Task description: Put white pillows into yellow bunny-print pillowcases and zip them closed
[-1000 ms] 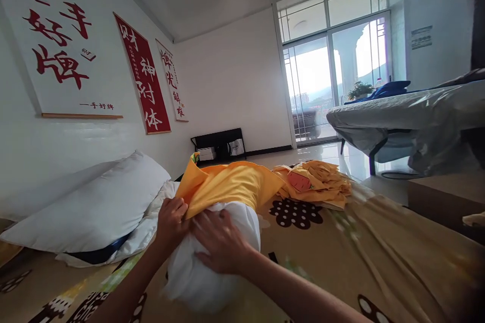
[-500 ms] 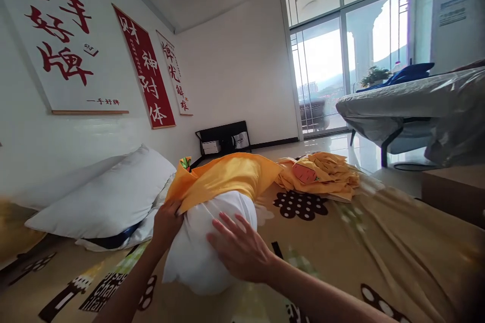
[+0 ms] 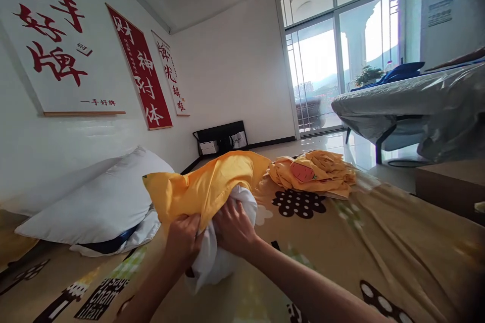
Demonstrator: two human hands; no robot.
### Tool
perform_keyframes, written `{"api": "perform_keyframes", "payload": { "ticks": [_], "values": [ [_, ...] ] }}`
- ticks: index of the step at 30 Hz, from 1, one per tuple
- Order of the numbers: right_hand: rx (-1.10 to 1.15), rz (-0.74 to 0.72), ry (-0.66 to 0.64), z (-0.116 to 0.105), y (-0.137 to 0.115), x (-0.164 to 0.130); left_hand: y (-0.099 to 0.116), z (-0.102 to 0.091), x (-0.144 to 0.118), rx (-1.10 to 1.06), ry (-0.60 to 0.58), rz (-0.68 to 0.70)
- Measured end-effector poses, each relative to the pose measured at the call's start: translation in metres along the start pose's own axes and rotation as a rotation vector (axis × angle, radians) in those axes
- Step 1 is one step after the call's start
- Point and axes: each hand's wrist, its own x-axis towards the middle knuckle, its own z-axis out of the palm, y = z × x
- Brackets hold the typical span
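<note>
A yellow pillowcase (image 3: 212, 174) lies draped over the upper part of a white pillow (image 3: 217, 265) in front of me. My left hand (image 3: 185, 237) is closed on the near left edge of the pillowcase, bunching its cloth. Against the pillow, just under the pillowcase opening, my right hand (image 3: 233, 227) grips with bent fingers; some fingertips are tucked beneath the yellow cloth. White fabric is creased on both sides of that hand. Most of the pillow's far end is hidden inside the pillowcase.
White pillows (image 3: 91, 202) are piled at the left. Crumpled yellow cloth (image 3: 333, 174) with a carrot print lies beyond on the patterned bedspread (image 3: 379, 242). A brown box (image 3: 450, 186) and a plastic-covered table (image 3: 409, 92) stand at the right.
My right hand has moved from lying spread on the pillow up into the pillowcase opening, fingers bent. My left hand has come right and nearer, drawing the yellow edge over more of the pillow.
</note>
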Motion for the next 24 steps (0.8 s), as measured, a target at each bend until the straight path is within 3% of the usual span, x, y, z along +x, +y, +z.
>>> {"api": "perform_keyframes", "payload": {
  "ticks": [3, 8, 12, 15, 19, 22, 24],
  "values": [
    [-0.038, 0.061, 0.015, 0.001, 0.007, 0.018, 0.022, 0.004, 0.008, 0.045, 0.016, 0.092],
    [-0.07, 0.136, 0.056, -0.002, 0.034, 0.029, 0.04, 0.012, 0.026, 0.142, -0.022, 0.087],
    [-0.05, 0.283, 0.069, -0.012, 0.055, 0.021, 0.023, 0.017, 0.033, 0.245, 0.052, 0.037],
    [-0.037, 0.305, 0.064, -0.017, 0.061, 0.011, -0.003, 0.03, 0.025, 0.26, 0.14, -0.126],
    [-0.063, 0.151, 0.148, -0.018, 0.05, -0.014, -0.026, 0.051, 0.006, 0.177, 0.061, -0.268],
    [-0.09, -0.177, 0.237, -0.015, 0.029, -0.04, -0.026, 0.059, -0.003, 0.112, -0.006, -0.259],
    [-0.119, -0.421, 0.207, -0.012, 0.015, -0.054, -0.02, 0.06, -0.003, 0.042, 0.016, -0.255]
  ]
}}
